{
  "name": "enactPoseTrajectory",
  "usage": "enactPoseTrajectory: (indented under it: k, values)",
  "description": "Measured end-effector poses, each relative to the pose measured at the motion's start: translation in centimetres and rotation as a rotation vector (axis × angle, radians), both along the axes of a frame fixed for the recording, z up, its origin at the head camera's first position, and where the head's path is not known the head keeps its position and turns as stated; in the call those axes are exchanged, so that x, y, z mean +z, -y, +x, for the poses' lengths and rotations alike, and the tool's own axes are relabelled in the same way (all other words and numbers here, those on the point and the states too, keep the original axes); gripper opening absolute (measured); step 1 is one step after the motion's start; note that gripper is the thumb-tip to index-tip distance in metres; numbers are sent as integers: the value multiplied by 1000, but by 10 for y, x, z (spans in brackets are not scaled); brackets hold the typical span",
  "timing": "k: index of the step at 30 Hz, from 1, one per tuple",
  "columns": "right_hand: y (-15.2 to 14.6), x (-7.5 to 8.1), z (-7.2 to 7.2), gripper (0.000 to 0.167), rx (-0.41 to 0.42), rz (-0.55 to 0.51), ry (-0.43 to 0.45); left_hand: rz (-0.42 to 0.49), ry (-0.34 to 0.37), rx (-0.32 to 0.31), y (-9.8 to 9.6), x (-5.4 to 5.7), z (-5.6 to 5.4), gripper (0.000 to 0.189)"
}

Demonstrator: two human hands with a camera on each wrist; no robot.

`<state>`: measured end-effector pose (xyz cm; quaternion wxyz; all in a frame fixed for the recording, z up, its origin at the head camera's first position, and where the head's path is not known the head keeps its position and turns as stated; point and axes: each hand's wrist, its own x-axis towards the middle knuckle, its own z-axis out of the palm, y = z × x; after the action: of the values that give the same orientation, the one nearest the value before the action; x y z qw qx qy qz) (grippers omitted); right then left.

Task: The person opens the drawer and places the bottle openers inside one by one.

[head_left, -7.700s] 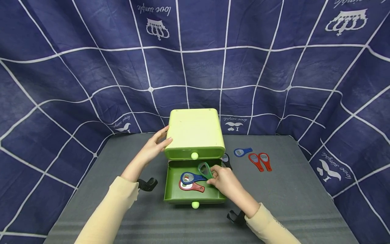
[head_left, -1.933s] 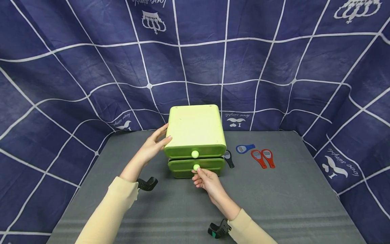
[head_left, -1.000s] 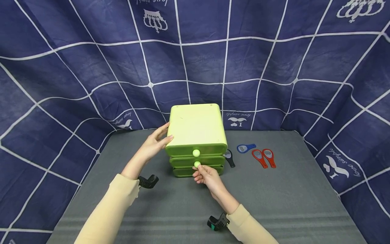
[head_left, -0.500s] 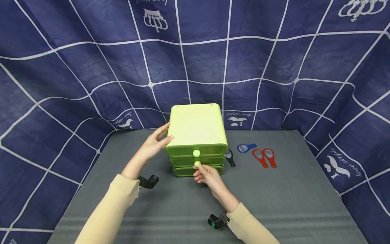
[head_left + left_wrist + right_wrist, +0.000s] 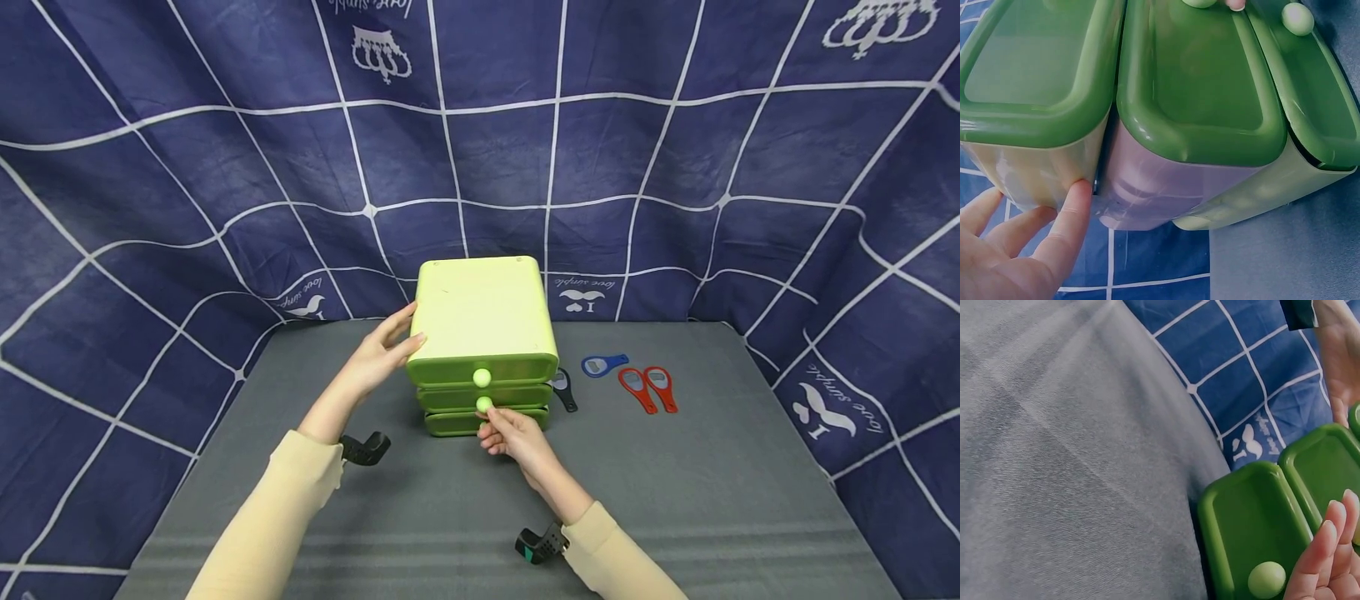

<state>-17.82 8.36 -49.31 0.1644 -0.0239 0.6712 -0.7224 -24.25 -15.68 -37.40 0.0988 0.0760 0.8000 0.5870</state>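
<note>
A light-green chest [image 5: 483, 308] with three dark-green drawers stands on the grey table. My left hand [image 5: 375, 354] rests against its left side, fingers spread; in the left wrist view, fingertips [image 5: 1082, 187] touch the side wall by the top drawer. My right hand [image 5: 517, 437] pinches the round knob [image 5: 483, 404] of the middle drawer [image 5: 446, 398] between thumb and forefinger. That drawer sits pushed in. The bottom drawer [image 5: 1310, 81] has a narrow dark gap behind its front. Whatever lies inside the drawers is hidden.
Right of the chest lie a blue bottle opener [image 5: 603, 365], two red bottle openers [image 5: 636, 389] side by side, and a black bottle opener [image 5: 564, 396] partly hidden by the chest. A blue checked cloth [image 5: 637, 150] hangs behind the table.
Earlier my right hand held a green bottle opener over the open middle drawer, with blue and red ones inside. That drawer has since been pushed in by its knob; my left hand stayed put.
</note>
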Motion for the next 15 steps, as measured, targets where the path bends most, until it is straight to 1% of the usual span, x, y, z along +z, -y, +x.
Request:
enactPoseTrajectory:
  k: [4, 8, 15]
  values:
    - [-4, -7, 3, 49, 39, 28, 11, -2, 2, 0, 1, 0, 0, 68]
    - [-8, -15, 6, 48, 69, 52, 42, -4, 1, 3, 1, 0, 0, 68]
    - [-12, -26, 10, 50, 108, 29, 117, 6, 4, 2, 0, -1, -1, 68]
